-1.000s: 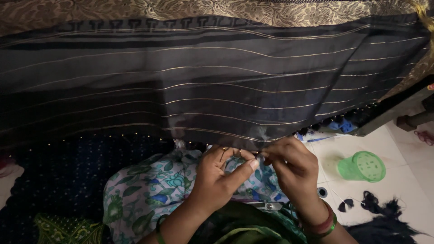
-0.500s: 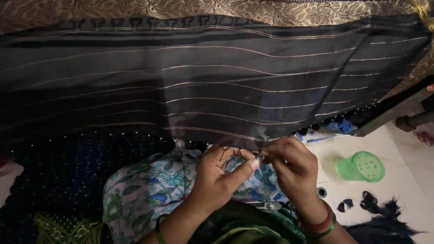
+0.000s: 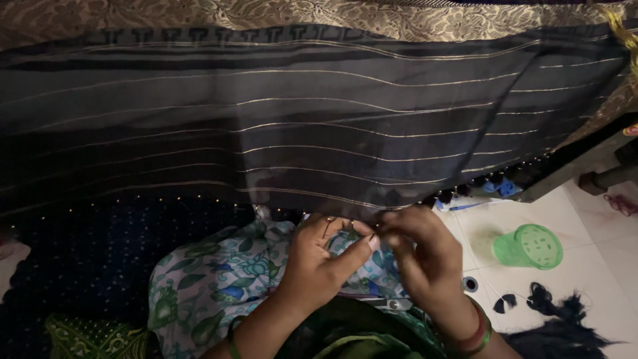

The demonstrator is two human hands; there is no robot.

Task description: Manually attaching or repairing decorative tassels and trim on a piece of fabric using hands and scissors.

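Pinching w/ both grips: left hand [image 3: 319, 262] & right hand [image 3: 422, 256] nipped shut on dark, thin gold-striped cloth [image 3: 299, 126] hem; looks soft, light, slippery.

Dim overall; hands [image 3: 372, 259] in shadow (fingertips slightly soft), brightest patch white floor [image 3: 591, 219] lower right.

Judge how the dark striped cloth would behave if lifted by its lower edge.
The dark striped cloth is probably floppy: it drapes in soft folds. It looks thin, so likely light. The left hand and right hand pinch its edge easily.
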